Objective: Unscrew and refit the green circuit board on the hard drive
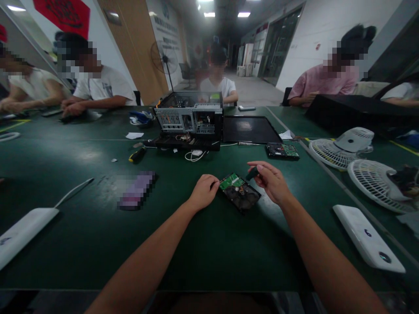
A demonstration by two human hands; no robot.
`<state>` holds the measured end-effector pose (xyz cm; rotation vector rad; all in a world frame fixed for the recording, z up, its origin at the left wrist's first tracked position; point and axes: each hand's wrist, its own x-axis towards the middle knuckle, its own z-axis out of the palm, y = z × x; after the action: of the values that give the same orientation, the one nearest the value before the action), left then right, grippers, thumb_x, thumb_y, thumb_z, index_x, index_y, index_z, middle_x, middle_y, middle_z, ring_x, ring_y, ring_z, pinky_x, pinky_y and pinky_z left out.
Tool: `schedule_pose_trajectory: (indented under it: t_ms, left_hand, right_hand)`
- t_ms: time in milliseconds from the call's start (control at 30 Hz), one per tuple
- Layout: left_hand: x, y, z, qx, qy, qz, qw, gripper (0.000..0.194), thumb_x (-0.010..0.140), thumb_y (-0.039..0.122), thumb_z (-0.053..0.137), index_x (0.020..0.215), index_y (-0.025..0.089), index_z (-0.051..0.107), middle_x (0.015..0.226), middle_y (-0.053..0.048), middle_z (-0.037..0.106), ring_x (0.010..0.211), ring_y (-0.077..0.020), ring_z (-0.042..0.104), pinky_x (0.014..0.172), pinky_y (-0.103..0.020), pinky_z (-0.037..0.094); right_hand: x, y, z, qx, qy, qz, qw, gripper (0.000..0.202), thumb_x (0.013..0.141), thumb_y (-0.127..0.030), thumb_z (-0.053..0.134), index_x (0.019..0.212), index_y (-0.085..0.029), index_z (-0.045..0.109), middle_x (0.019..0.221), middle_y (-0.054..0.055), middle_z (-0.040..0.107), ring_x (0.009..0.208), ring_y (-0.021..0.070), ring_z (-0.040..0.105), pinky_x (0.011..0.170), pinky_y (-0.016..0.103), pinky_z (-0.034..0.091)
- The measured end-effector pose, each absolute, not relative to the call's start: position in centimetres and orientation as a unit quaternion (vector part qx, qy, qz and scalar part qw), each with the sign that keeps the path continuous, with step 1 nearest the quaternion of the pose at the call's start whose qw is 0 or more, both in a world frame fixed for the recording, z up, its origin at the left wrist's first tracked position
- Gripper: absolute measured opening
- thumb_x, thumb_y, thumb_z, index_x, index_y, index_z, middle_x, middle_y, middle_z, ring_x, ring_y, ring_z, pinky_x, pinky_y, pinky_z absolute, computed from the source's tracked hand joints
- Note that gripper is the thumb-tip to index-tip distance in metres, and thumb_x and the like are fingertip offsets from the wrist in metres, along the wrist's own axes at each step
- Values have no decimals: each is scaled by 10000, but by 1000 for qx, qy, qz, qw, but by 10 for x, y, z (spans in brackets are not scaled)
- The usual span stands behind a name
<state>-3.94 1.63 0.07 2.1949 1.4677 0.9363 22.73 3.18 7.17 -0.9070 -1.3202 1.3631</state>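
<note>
A hard drive [241, 195] with a green circuit board facing up lies tilted on the green table [196, 244]. At its left edge is my left hand [204, 191], its fingers curled together by the drive's corner; whatever they may pinch is too small to name. Over the drive's right side, my right hand [270, 181] grips a small dark tool [252, 173] between thumb and fingers. A second hard drive [282, 151] lies farther back on the right.
An open computer case [190, 117] and a black panel [250, 129] stand behind. Left are a screwdriver [137, 155], a phone [137, 190] and a white device [28, 231]. Fan parts [376, 179] and a white power bank [368, 237] lie right. Several people sit around the table.
</note>
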Motion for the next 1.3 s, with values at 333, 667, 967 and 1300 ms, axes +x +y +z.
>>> schedule_pose_trajectory:
  t_ms: [333, 667, 967, 1300]
  left_hand:
    - [-40, 17, 0, 774, 512, 333, 166, 161, 997, 216, 536, 998, 223, 698, 1034, -60, 705, 1047, -257, 611, 957, -421, 498]
    - [-40, 19, -4, 776, 506, 341, 159, 155, 991, 204, 542, 977, 215, 696, 1019, -57, 707, 1039, -248, 609, 981, -416, 484]
    - [-40, 19, -4, 776, 508, 336, 162, 166, 1001, 212, 532, 983, 215, 697, 1029, -58, 708, 1047, -252, 607, 982, -422, 482]
    - [-41, 18, -3, 775, 511, 333, 166, 150, 996, 209, 546, 1002, 215, 696, 1040, -60, 704, 1055, -256, 604, 970, -417, 489]
  right_hand:
    - [231, 30, 74, -375, -536, 580, 484, 149, 866, -368, 675, 884, -220, 680, 874, 37, 706, 539, 100, 435, 477, 256, 242]
    - [232, 31, 71, -375, -550, 599, 444, 282, 909, -416, 614, 955, -177, 755, 627, 10, 554, 506, 105, 400, 472, 269, 224]
    - [226, 28, 75, -324, -525, 636, 463, 218, 957, -395, 586, 962, -204, 690, 919, 53, 692, 498, 89, 485, 430, 263, 296]
    - [227, 30, 73, -347, -500, 624, 490, 253, 953, -416, 594, 1069, -224, 713, 1063, 80, 680, 537, 89, 533, 402, 250, 290]
